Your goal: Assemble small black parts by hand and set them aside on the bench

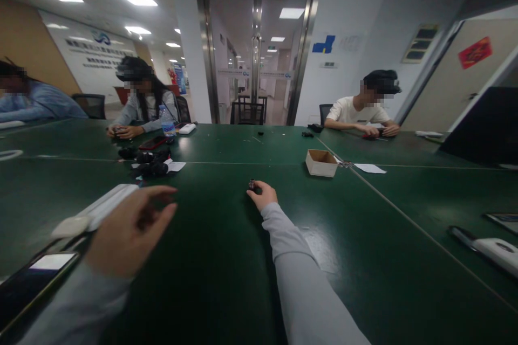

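Reaching out over the green table (226, 226), my right hand (265, 195) pinches a small dark object with a shiny spot (251, 185) between thumb and fingers. The object is too small for me to name, and the hand is at or just above the tabletop. My left hand (129, 229) is raised at the left, nearer to me, thumb and index finger apart with nothing visible between them. Behind it lie a white elongated case (109, 202) and a phone (38, 280) with a partly lit screen.
An open-topped small box (321, 166) stands right of centre, near a white paper (369, 168). Black items (151, 163) are heaped at the left. A water bottle (167, 121) stands farther back. Three other people sit across the table. A white device (496, 250) lies at the right.
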A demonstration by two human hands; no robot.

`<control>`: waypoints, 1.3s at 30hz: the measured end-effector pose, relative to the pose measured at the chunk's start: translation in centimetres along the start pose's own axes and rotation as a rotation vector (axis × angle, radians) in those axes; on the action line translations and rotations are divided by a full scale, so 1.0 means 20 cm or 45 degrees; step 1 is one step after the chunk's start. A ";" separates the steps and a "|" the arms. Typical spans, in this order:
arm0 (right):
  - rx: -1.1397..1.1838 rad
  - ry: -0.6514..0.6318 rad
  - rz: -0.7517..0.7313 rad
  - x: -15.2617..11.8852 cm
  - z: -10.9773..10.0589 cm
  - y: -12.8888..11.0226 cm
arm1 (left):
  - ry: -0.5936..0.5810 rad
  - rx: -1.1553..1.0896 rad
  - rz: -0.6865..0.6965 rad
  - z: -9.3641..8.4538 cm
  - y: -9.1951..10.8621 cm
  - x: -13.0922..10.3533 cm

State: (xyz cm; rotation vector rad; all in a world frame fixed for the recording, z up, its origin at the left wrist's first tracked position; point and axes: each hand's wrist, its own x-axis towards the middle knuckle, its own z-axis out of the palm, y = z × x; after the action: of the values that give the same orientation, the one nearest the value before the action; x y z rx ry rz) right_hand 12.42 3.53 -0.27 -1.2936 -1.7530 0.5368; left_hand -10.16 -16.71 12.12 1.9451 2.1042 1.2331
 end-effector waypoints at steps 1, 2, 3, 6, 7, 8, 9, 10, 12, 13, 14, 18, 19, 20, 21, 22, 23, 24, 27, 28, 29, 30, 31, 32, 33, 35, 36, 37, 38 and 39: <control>-0.054 -0.005 -0.028 0.00 0.00 -0.01 | -0.087 -0.052 0.107 0.11 0.03 0.07; -0.104 -0.010 -0.050 -0.01 0.00 -0.01 | -0.197 -0.110 0.209 0.23 0.06 0.15; -0.143 -0.016 -0.064 -0.01 -0.01 -0.02 | -0.302 -0.142 0.261 0.35 0.08 0.23; -0.196 -0.047 -0.063 -0.01 -0.02 -0.03 | -0.415 -0.274 0.181 0.71 0.10 0.41; -0.200 -0.059 -0.059 -0.01 -0.02 -0.03 | -0.404 -0.362 0.146 0.80 0.10 0.45; -0.201 -0.064 -0.055 -0.01 -0.02 -0.04 | -0.392 -0.431 0.108 0.89 0.09 0.47; -0.200 -0.064 -0.055 0.00 -0.02 -0.04 | -0.377 -0.485 0.086 0.95 0.08 0.48; -0.198 -0.057 -0.057 0.00 -0.02 -0.04 | -0.360 -0.545 0.065 1.01 0.07 0.48; -0.179 -0.022 -0.058 0.00 -0.02 -0.04 | -0.320 -0.695 -0.006 1.09 0.05 0.46; -0.155 0.004 -0.055 0.01 -0.02 -0.03 | -0.303 -0.794 -0.059 1.12 0.04 0.44; -0.113 0.034 -0.046 0.01 -0.01 -0.03 | -0.286 -0.903 -0.121 1.14 0.03 0.43; 0.263 0.152 0.096 0.03 0.04 0.00 | -0.247 -1.262 -0.350 1.17 -0.01 0.43; 0.395 0.175 0.151 0.04 0.05 0.01 | -0.239 -1.310 -0.391 1.18 -0.02 0.43; 0.530 0.196 0.206 0.05 0.07 0.02 | -0.234 -1.342 -0.422 1.18 -0.02 0.44; 0.658 0.209 0.260 0.06 0.07 0.02 | -0.230 -1.363 -0.444 1.18 -0.02 0.45; 0.772 0.215 0.310 0.07 0.08 0.03 | -0.228 -1.376 -0.455 1.18 -0.01 0.46; 0.866 0.209 0.354 0.08 0.08 0.03 | -0.227 -1.385 -0.458 1.18 0.00 0.46; 0.936 0.188 0.391 0.09 0.07 0.03 | -0.229 -1.389 -0.455 1.18 0.01 0.47; 1.084 0.066 0.471 0.10 0.04 0.02 | -0.238 -1.374 -0.432 1.19 0.04 0.46; 1.135 0.031 0.492 0.10 0.03 0.02 | -0.241 -1.365 -0.423 1.19 0.04 0.46; 1.182 0.006 0.512 0.10 0.01 0.03 | -0.245 -1.358 -0.413 1.20 0.05 0.46; 1.222 -0.008 0.529 0.10 0.01 0.03 | -0.248 -1.355 -0.404 1.20 0.05 0.46; 1.253 -0.016 0.538 0.10 0.00 0.03 | -0.252 -1.357 -0.398 1.20 0.05 0.46; 1.276 -0.030 0.538 0.10 -0.01 0.04 | -0.254 -1.364 -0.397 1.20 0.05 0.46; 1.292 -0.048 0.532 0.10 -0.01 0.04 | -0.253 -1.373 -0.400 1.20 0.04 0.46; 1.317 -0.085 0.504 0.09 -0.01 0.05 | -0.252 -1.389 -0.424 1.20 0.04 0.46; 1.328 -0.096 0.488 0.09 -0.01 0.05 | -0.254 -1.393 -0.442 1.20 0.03 0.46; 1.337 -0.098 0.477 0.09 -0.01 0.06 | -0.253 -1.399 -0.457 1.20 0.03 0.46; 1.339 -0.092 0.475 0.09 0.00 0.06 | -0.250 -1.407 -0.466 1.20 0.03 0.46; 1.336 -0.082 0.481 0.10 0.01 0.07 | -0.244 -1.413 -0.468 1.20 0.03 0.46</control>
State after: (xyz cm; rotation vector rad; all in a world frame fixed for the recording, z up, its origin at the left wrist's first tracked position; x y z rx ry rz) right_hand 12.94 5.88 -0.65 -0.8087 -0.9638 1.4734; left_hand 0.55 3.56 0.35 1.0568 1.1294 1.5287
